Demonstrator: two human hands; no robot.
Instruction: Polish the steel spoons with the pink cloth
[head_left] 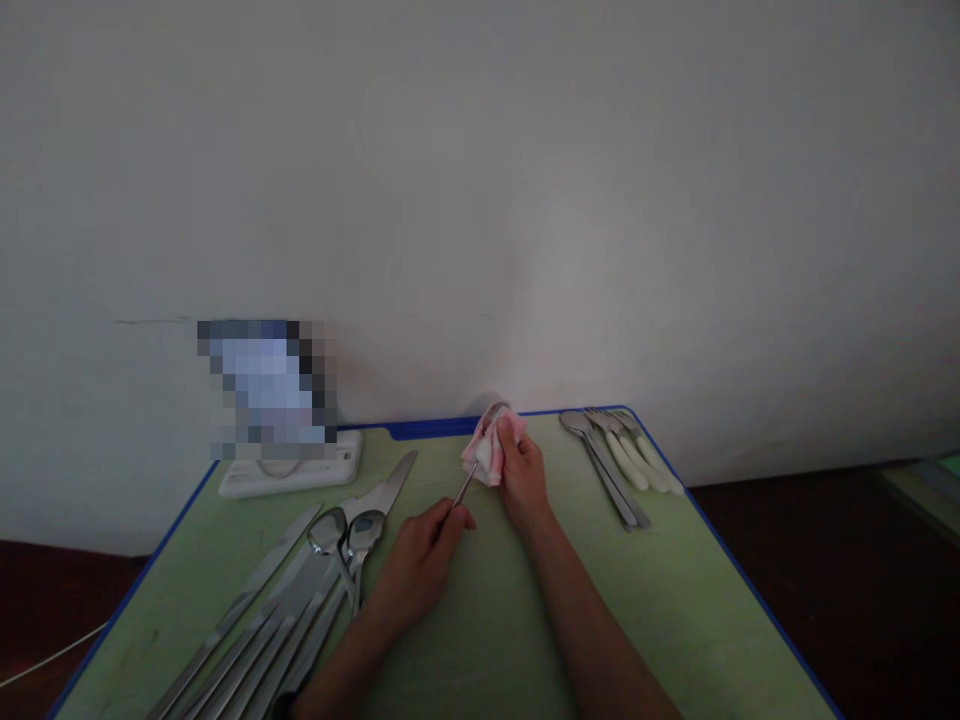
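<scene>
My left hand is closed round the handle of a metal spoon, which points up and away toward the table's far edge. Bunched in my right hand is a pink and white cloth, wrapped about the upper part of the spoon. Part of the spoon's bowl shows above the cloth; the rest is covered. Left of my left hand lie two spoons and several knives, partly behind my left forearm.
On the green table, metal spoons and forks with cream handles lie at the right. A white stand with a blurred-out screen is at the back left. The wall rises behind the table.
</scene>
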